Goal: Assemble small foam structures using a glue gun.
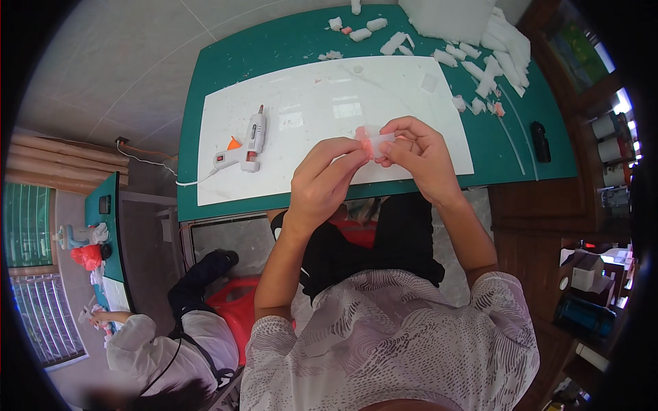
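Pink and white together: we've got a small, soft-looking pink-and-white piece [381,141] between both hands, over the right part of a glossy white rectangular sheet [301,164]; how high it hangs, we can't tell. On its pink end we see the left hand [321,179], fingers drawn together in a pinch, their tips partly masking the pink. Across on the white end, the right hand [430,163] curls closed, thumb against fingers, covering much of its own grip.

Left of them, a white glue gun with an orange trigger [254,137] lies on the sheet, its white cord [197,183] running off the green table [190,137]. Up top, we lose part of a big white fluffy slab [445,19] to the picture's edge, loose white tufts [488,79] crowding below it. At far right, the slim black object [540,142] defeats us. Lower left, a co-worker in white [212,335] handles something pale we can't make out.
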`<state>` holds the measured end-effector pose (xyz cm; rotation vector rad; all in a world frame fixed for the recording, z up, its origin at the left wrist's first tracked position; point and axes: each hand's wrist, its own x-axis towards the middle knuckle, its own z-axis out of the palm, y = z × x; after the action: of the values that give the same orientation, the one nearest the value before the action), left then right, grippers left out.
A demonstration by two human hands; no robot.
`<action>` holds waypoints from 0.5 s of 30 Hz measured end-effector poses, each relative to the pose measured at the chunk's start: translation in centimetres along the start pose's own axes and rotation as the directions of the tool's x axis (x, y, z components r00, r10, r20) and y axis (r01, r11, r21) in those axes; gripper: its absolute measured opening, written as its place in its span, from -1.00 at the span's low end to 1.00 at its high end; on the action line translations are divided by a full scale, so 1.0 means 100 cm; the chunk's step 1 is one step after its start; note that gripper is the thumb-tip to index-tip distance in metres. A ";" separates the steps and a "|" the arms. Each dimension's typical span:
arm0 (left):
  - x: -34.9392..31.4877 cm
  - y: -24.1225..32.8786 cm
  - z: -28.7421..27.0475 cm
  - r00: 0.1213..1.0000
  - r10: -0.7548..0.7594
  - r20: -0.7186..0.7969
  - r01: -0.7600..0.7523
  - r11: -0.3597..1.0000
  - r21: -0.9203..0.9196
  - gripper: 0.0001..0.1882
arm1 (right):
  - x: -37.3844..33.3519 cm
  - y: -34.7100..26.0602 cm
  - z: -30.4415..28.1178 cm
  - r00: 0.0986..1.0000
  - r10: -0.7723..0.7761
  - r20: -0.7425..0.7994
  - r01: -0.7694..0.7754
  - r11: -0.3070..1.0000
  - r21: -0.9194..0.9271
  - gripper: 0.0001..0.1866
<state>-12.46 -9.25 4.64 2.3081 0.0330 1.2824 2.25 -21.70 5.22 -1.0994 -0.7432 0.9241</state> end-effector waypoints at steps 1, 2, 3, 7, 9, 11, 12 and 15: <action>0.000 0.000 0.000 1.000 0.011 0.001 -0.011 1.000 0.006 -0.75 | 0.000 -0.001 0.001 1.000 0.002 -0.001 -0.002 1.000 0.001 -0.75; 0.000 0.000 0.001 1.000 0.023 0.001 -0.023 1.000 0.011 -0.75 | -0.001 -0.001 0.003 1.000 -0.006 -0.016 0.006 1.000 -0.005 -0.76; 0.000 0.000 0.001 1.000 0.022 0.002 -0.022 1.000 0.010 -0.75 | -0.001 -0.001 0.004 0.999 -0.014 -0.030 0.014 1.000 -0.010 -0.77; 0.000 0.001 0.001 0.999 0.036 0.008 -0.036 0.999 0.029 -0.74 | -0.001 0.000 0.003 0.999 -0.025 -0.024 0.025 1.000 -0.007 -0.77; 0.001 0.001 0.000 0.999 0.044 0.011 -0.044 0.998 0.032 -0.74 | -0.001 0.001 0.000 1.000 -0.014 0.001 0.014 1.000 0.002 -0.76; 0.002 0.002 0.000 0.999 0.044 0.016 -0.044 0.998 0.036 -0.74 | -0.001 0.002 0.000 1.000 -0.016 0.004 0.016 1.000 -0.001 -0.76; 0.001 0.002 0.000 0.999 0.044 0.016 -0.044 0.998 0.036 -0.74 | -0.001 0.002 0.000 1.000 -0.018 0.007 0.018 1.000 -0.004 -0.76; 0.000 0.001 0.000 0.999 0.036 0.019 -0.037 0.999 0.039 -0.74 | -0.001 0.003 0.000 1.000 -0.023 0.006 0.023 1.000 0.002 -0.77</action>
<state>-12.51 -9.31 4.68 2.3634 0.0102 1.2898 2.09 -21.75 4.97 -1.0850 -0.7580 0.9088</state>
